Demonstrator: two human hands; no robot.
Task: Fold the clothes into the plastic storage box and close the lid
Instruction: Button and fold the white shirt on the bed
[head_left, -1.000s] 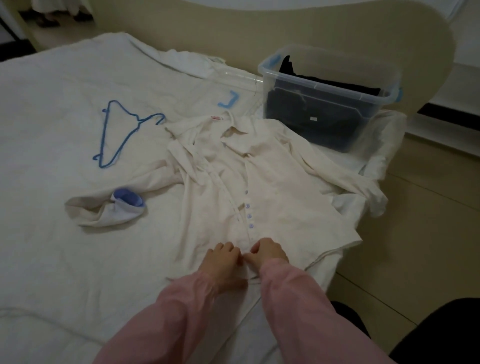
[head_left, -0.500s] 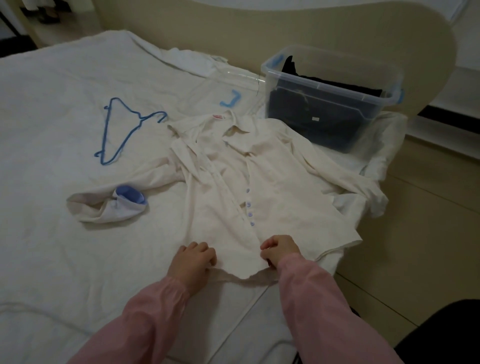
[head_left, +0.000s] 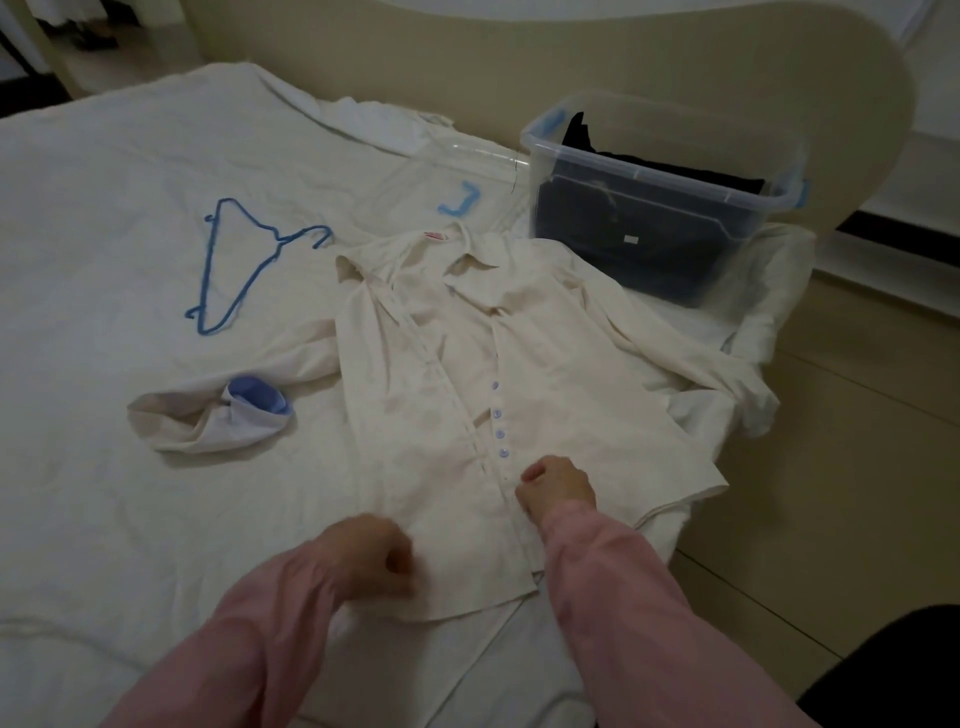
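Since half a second ago the shirt (head_left: 550, 364) has had its hem drawn nearer the person, and its front panels now meet. The right hand (head_left: 556, 486) pinches the button strip just below the lowest button. The left hand (head_left: 371, 556), blurred, curls its fingers at the lower left hem; whether it grips cannot be told. The shirt lies spread on the bed (head_left: 104, 208), collar near the plastic storage box (head_left: 566, 156) holding dark clothes (head_left: 649, 234)

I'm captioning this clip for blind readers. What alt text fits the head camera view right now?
A cream shirt lies spread on a white bed; the right hand pinches its button strip and the blurred left hand is curled on its lower front. A blue hanger lies to its left, an open clear box of dark clothes behind.
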